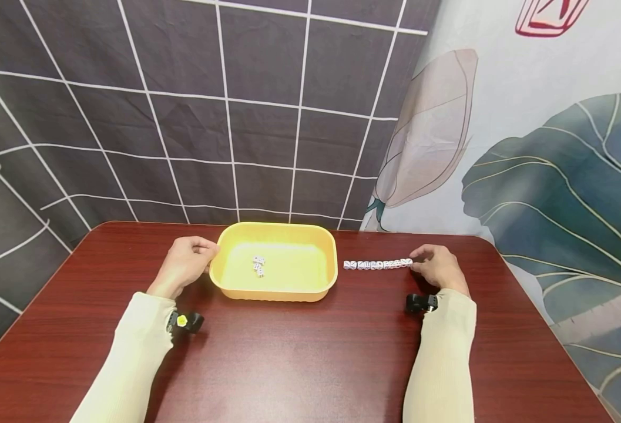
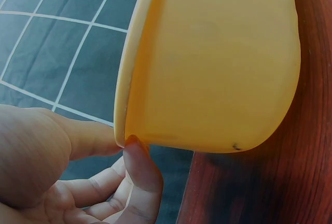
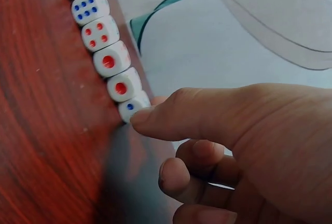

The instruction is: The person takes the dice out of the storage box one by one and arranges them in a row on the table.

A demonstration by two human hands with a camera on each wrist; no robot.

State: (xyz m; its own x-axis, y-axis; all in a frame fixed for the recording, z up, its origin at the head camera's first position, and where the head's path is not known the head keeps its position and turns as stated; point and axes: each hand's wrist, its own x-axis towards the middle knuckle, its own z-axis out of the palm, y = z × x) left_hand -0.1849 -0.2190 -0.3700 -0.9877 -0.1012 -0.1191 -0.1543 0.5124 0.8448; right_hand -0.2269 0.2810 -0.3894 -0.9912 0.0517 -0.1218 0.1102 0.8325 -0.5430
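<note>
A yellow plastic tub stands on the table, with several small white dice in a loose cluster on its floor. My left hand pinches the tub's left rim between thumb and index finger, as the left wrist view shows close up on the tub wall. To the right of the tub runs a straight row of white dice with red and blue pips. At the row's right end my right hand pinches the last die, thumb on its near side; the index finger is mostly hidden behind it.
The dark red wooden table carries the tub and the dice row. Behind its far edge hang a dark grid-patterned cloth and a pale cloth with leaf prints. Each wrist wears a small black camera.
</note>
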